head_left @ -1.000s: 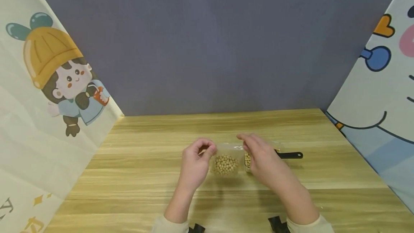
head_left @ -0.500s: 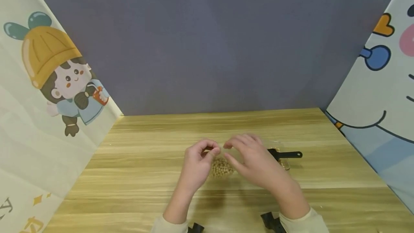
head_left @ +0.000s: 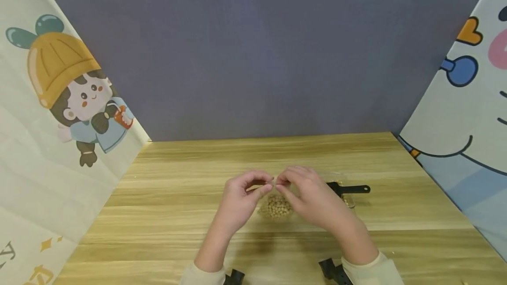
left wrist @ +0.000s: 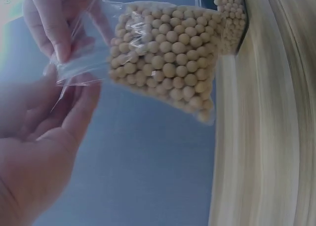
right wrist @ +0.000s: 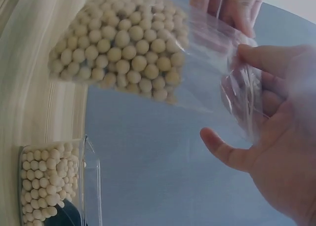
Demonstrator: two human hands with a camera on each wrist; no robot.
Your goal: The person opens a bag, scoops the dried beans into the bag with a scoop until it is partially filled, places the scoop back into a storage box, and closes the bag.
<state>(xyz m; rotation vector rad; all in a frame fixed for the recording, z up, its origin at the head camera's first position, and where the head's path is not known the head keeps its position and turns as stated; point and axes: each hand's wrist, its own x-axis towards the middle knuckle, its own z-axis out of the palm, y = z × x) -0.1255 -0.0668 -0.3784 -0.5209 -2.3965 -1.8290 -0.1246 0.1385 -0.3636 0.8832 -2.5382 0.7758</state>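
Note:
A clear plastic bag (head_left: 279, 206) partly filled with pale soybeans (left wrist: 168, 63) hangs below my two hands, above the table. My left hand (head_left: 239, 199) pinches its upper edge at the left between thumb and fingers. Close beside it, my right hand (head_left: 310, 195) pinches the same edge toward the right. In the right wrist view, the clear top of the bag (right wrist: 207, 73) is creased between the hands, with the beans gathered at the other end. The fingertips nearly meet in the head view.
To the right, partly behind my right hand, a clear container (right wrist: 91, 181) of soybeans stands on the wooden table (head_left: 178, 214). A black scoop (head_left: 354, 189) rests in it, handle pointing right. A grey panel (head_left: 253, 56) rises behind the table.
My right hand has moved left from in front of the container to the bag's top edge and now pinches it. The left hand keeps its grip, shifting slightly right.

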